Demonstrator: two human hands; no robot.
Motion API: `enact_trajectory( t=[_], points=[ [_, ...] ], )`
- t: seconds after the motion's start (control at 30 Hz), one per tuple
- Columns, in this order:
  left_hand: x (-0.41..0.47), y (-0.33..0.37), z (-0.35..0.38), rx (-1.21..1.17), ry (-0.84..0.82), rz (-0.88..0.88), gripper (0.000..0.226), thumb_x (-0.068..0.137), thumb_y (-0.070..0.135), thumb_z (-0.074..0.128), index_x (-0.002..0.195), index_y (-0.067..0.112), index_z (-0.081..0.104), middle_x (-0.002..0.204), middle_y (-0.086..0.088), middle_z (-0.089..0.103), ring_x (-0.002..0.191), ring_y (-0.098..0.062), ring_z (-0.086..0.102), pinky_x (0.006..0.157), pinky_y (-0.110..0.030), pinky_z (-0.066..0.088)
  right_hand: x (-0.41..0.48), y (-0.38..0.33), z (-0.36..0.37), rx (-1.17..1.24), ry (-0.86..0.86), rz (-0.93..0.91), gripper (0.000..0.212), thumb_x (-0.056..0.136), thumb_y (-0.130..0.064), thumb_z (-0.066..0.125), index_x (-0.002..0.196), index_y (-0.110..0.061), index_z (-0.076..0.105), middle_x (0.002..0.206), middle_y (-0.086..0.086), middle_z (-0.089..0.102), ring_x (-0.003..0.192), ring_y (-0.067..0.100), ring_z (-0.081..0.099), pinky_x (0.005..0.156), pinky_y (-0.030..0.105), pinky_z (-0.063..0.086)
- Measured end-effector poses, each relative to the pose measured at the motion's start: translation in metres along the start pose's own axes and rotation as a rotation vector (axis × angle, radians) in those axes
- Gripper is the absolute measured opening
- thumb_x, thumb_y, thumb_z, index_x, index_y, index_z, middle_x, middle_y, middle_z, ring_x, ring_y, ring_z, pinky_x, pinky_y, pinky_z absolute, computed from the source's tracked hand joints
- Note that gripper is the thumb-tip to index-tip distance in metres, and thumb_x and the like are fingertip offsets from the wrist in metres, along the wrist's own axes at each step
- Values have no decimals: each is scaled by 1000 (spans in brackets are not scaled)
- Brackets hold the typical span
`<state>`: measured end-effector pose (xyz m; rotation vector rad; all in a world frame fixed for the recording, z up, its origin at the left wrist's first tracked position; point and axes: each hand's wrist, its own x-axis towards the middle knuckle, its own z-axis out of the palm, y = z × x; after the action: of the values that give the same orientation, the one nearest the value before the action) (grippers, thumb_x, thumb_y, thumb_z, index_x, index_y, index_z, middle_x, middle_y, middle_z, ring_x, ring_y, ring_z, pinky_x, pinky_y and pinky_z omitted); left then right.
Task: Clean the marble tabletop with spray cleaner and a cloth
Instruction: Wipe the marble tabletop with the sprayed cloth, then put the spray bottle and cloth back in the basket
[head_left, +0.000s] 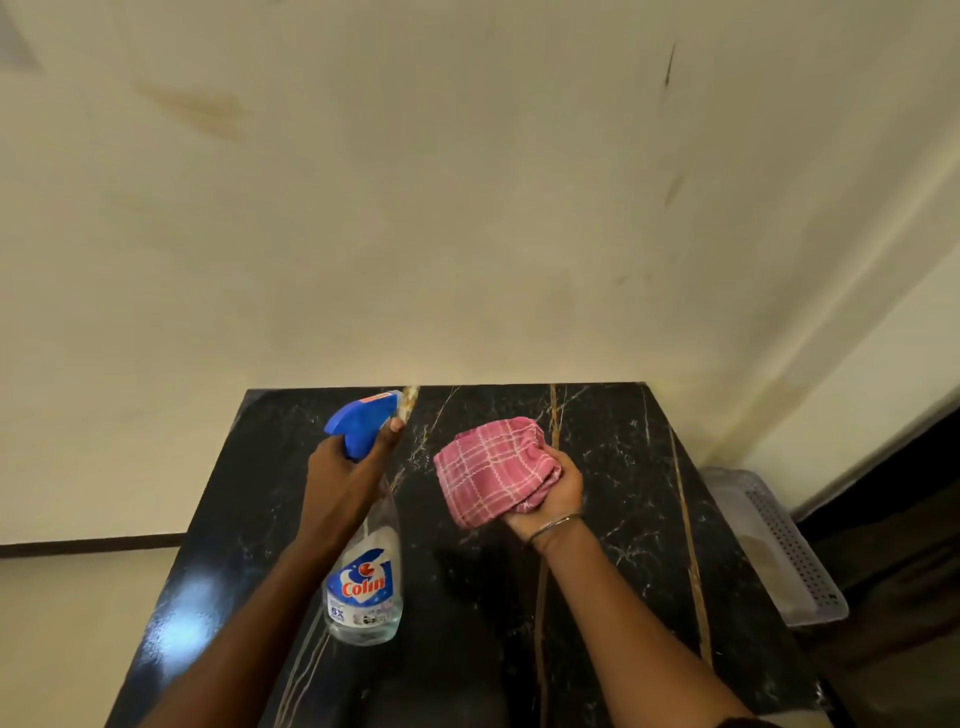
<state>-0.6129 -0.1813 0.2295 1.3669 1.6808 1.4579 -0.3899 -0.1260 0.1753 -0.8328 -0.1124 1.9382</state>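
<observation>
A black marble tabletop (623, 519) with gold and white veins fills the lower middle of the view. My left hand (343, 467) grips the neck of a clear spray bottle (366, 587) with a blue trigger head and a Colin label, held above the table's left half, a finger on the trigger. My right hand (558, 491) is closed around a bunched pink checked cloth (493, 467), held just above the table's middle. A thin bangle circles the right wrist.
A cream wall (467, 208) rises right behind the table's far edge. A pale perforated plastic basket (779, 545) stands on the floor beside the table's right side. A dark doorway lies at the far right.
</observation>
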Motion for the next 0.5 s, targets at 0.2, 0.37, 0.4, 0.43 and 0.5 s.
enact_trajectory(
  t=[0.2,0.37,0.4,0.43,0.5],
  points=[
    [-6,11,26,-24,-76,-14,39,88,42,61,76,5,57,61,-18,55,51,-17,52,56,-34,49,-24,-27,-25,-89,-86,-47,60,85,-52,60,132,-15,59,131,21,59,125,41,50,105,62,39],
    [-6,28,65,29,-172,22,40,91,45,59,78,7,58,65,-20,58,55,-24,56,59,-39,52,-43,-61,-64,-108,-87,-112,99,51,-42,94,137,-12,53,137,25,54,128,44,49,102,63,41],
    [-6,35,78,47,-195,39,41,92,44,58,78,5,58,64,-19,58,54,-23,55,57,-36,50,-47,-69,-72,-103,-86,-133,102,49,-39,95,136,-12,52,136,26,54,127,44,49,102,64,42],
    [-5,42,89,48,-207,50,43,92,44,58,78,3,58,63,-19,57,52,-19,54,55,-32,48,-51,-75,-78,-103,-71,-151,103,46,-37,97,135,-11,51,134,26,56,126,44,50,100,65,42],
    [-2,55,121,13,-235,72,42,91,42,58,76,2,57,58,-15,53,48,-13,51,51,-27,47,-56,-96,-94,-105,4,-195,102,42,-31,97,130,-11,51,127,25,61,121,43,54,96,63,47]
  ],
)
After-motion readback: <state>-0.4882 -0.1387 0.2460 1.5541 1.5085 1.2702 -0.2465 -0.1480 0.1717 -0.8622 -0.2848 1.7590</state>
